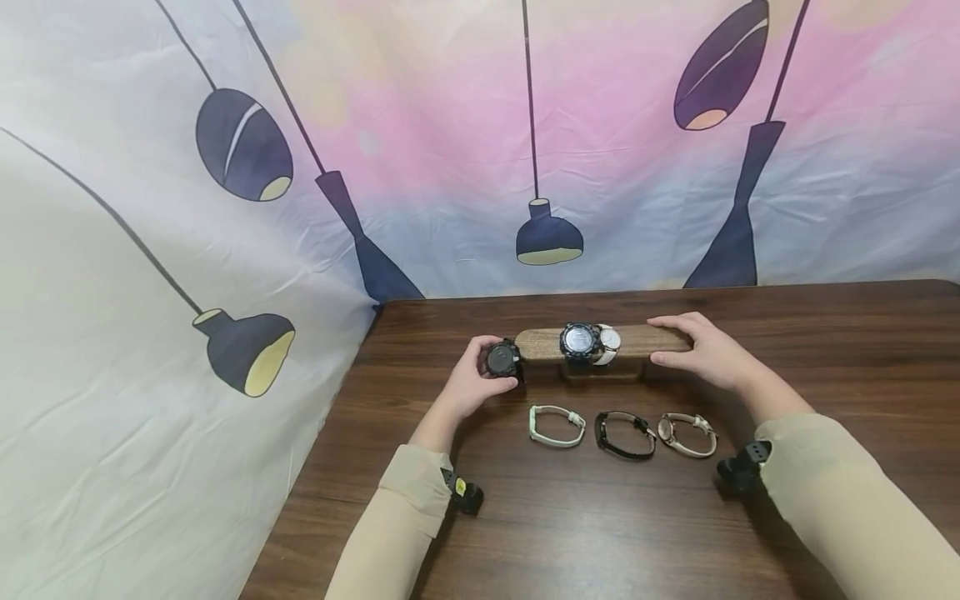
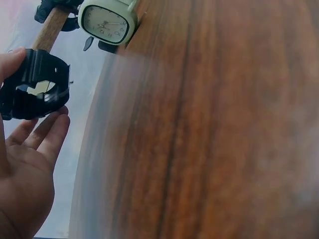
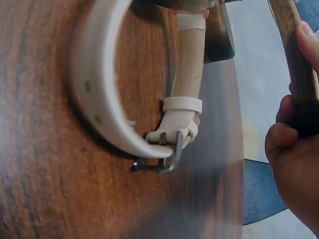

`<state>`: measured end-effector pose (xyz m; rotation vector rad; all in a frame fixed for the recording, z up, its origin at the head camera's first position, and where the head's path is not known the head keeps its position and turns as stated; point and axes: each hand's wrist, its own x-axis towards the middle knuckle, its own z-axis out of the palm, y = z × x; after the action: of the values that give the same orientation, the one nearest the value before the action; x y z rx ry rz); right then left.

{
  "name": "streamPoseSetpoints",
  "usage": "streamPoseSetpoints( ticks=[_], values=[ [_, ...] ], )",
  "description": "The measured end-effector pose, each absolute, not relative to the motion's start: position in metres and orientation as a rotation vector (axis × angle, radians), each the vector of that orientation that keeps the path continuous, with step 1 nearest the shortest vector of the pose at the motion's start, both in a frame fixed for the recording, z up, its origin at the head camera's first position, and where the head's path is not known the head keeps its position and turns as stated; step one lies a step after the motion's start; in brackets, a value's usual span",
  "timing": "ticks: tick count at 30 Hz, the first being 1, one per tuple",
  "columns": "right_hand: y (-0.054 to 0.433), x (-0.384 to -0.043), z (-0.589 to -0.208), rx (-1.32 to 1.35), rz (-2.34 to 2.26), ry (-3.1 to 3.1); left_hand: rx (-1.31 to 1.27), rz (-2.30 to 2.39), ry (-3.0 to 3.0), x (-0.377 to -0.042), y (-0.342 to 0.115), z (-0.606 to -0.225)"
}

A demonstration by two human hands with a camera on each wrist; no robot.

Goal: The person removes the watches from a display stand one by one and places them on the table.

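A wooden watch stand stands on the dark wooden table. On its bar sit a black round watch and a white-strapped watch. My left hand holds a black watch at the bar's left end; in the left wrist view the fingers hold the same black watch by its strap, close to the bar. My right hand grips the bar's right end; its fingers curl round the wood.
Three watches lie in a row in front of the stand: a pale green one, a black one and a beige one. A printed cloth backdrop hangs behind and left of the table. Wrist cameras sit on both sleeves.
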<state>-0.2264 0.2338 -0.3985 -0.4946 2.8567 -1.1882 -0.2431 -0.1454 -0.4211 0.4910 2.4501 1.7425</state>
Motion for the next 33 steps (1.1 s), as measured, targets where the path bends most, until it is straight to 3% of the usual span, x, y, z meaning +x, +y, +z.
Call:
streamPoseSetpoints(
  ticks=[11, 33],
  values=[
    [0.234, -0.224, -0.396, -0.492, -1.193, 2.85, 0.419, 1.776, 2.453, -0.228, -0.152, -0.415],
    [0.237, -0.223, -0.398, -0.499, -1.189, 2.847, 0.522, 1.96, 2.343, -0.198, -0.147, -0.401]
  ],
)
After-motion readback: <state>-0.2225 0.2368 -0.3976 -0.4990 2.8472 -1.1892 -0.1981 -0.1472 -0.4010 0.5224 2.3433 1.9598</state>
